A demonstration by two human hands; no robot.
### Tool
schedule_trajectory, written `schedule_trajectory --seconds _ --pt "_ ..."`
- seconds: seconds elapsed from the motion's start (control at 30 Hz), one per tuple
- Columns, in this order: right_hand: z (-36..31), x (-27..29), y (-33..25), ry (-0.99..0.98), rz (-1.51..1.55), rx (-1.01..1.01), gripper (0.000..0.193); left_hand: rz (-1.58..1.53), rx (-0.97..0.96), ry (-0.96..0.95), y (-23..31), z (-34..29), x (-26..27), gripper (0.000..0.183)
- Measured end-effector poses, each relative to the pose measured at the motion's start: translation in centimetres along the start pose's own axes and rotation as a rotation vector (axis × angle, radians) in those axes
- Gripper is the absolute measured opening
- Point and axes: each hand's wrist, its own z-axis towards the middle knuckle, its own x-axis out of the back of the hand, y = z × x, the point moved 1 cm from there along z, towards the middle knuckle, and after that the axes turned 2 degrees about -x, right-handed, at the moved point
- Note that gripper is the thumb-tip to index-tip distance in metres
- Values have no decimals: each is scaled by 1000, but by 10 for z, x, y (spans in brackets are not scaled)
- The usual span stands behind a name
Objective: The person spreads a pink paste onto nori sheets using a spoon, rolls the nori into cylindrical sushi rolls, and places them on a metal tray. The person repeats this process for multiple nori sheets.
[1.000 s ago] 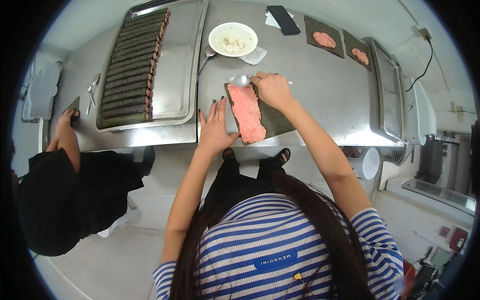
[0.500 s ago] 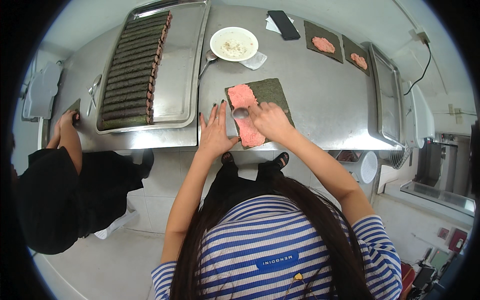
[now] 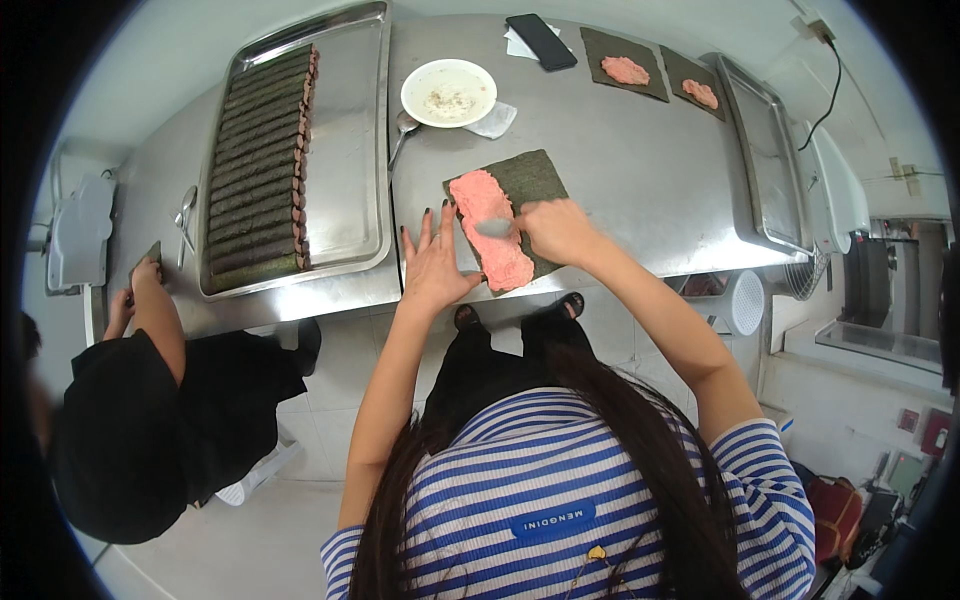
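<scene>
A dark green seaweed sheet (image 3: 533, 178) lies on the steel table in front of me, slightly turned. A thick band of pink minced meat paste (image 3: 480, 193) covers its left part from far edge to near edge. My right hand (image 3: 560, 232) is closed round a spoon (image 3: 493, 229), whose bowl rests on the middle of the paste; the handle is hidden in my fingers. Flat beside the sheet's left edge, my left hand (image 3: 432, 268) has its fingers spread, with the thumb at the near left corner of the sheet.
Left stands a metal tray (image 3: 350, 215) with a row of seaweed rolls (image 3: 258, 170). Beyond my hands are a white bowl (image 3: 449, 93), another spoon (image 3: 405, 124) and a phone (image 3: 541, 42). Two seaweed sheets (image 3: 652, 62) with paste lie far right, near an upright-edged tray (image 3: 770, 160). A co-worker (image 3: 180, 410) sits left.
The spoon has shifted slightly over the paste, and the band looks wider and smoother around it. My left hand stays by the sheet. The whole view has turned a little.
</scene>
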Motion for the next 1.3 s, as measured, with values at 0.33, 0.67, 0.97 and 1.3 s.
schedule_trajectory --seconds 0.33,0.67,0.97,1.3 --pt "14 21 32 73 159 -94 33 39 9 1 3 1 0 120" --pt "-10 5 17 -148 128 110 30 21 47 -21 0 0 0 119" --pt "48 5 44 367 -20 244 10 93 84 -63 10 5 3 117" --pt "86 -2 36 257 -94 234 9 134 109 -47 12 1 4 115"
